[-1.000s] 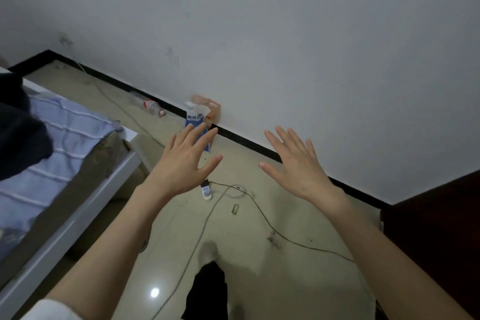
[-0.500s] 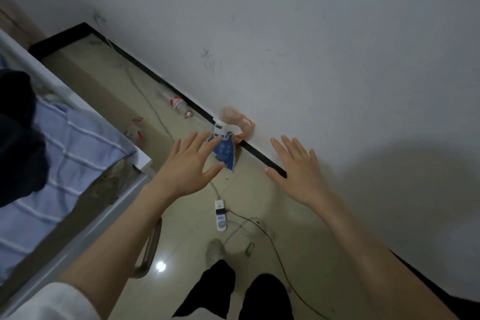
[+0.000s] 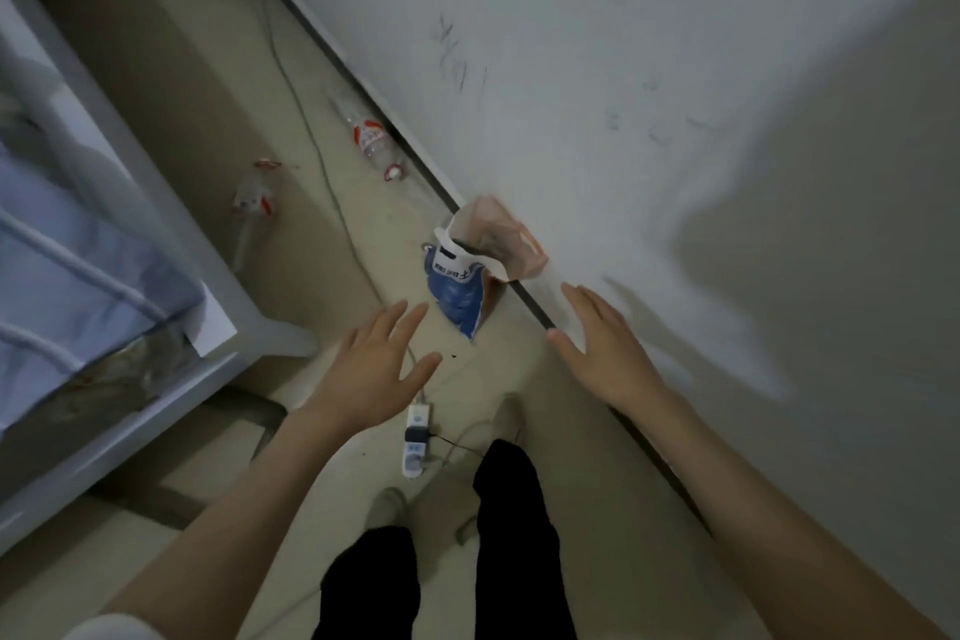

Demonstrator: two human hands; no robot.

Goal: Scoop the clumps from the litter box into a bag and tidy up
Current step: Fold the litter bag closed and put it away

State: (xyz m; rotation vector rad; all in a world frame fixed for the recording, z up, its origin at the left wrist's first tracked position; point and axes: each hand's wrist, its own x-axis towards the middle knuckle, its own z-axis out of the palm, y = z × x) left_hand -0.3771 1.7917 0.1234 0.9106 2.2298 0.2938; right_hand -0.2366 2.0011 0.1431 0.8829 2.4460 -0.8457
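a: both our hands are out, left hand (image 3: 371,369) and right hand (image 3: 605,353), fingers spread, grasping nothing

b: the blue bag (image 3: 457,288) leans at the wall just ahead; no litter box in view

a: we should stoop, pinch its rim, step over the power strip (image 3: 417,439)

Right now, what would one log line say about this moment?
left hand: open, empty | right hand: open, empty | blue-and-white plastic bag: on floor by wall, untouched | litter box: not visible
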